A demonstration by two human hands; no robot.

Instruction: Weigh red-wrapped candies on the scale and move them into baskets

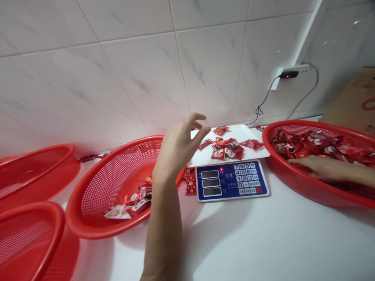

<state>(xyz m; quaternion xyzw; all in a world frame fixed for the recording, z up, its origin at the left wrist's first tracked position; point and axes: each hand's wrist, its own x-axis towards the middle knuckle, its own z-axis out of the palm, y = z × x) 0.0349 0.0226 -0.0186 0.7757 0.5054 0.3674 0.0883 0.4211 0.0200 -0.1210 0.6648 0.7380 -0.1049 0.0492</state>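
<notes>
My left hand (183, 142) hovers at the left edge of the scale's white tray (202, 156), its fingers curved and apart with nothing between them. Several red wrapped candies (230, 148) lie in a loose pile on that tray. Below it is the scale's blue panel (231, 181), with lit displays and a keypad. My right hand (315, 166) reaches into the right red basket (322, 199), among many red candy packets (318, 140). Its fingertips are partly hidden there, so I cannot see whether it holds any.
Left of the scale, a red mesh basket (93, 195) contains a few packets. Two more red baskets (38, 164) (32, 234) stand farther left. A red packet (190, 184) lies beside the scale. A wall socket (293, 74) with a cord and a cardboard box (354, 101) are behind.
</notes>
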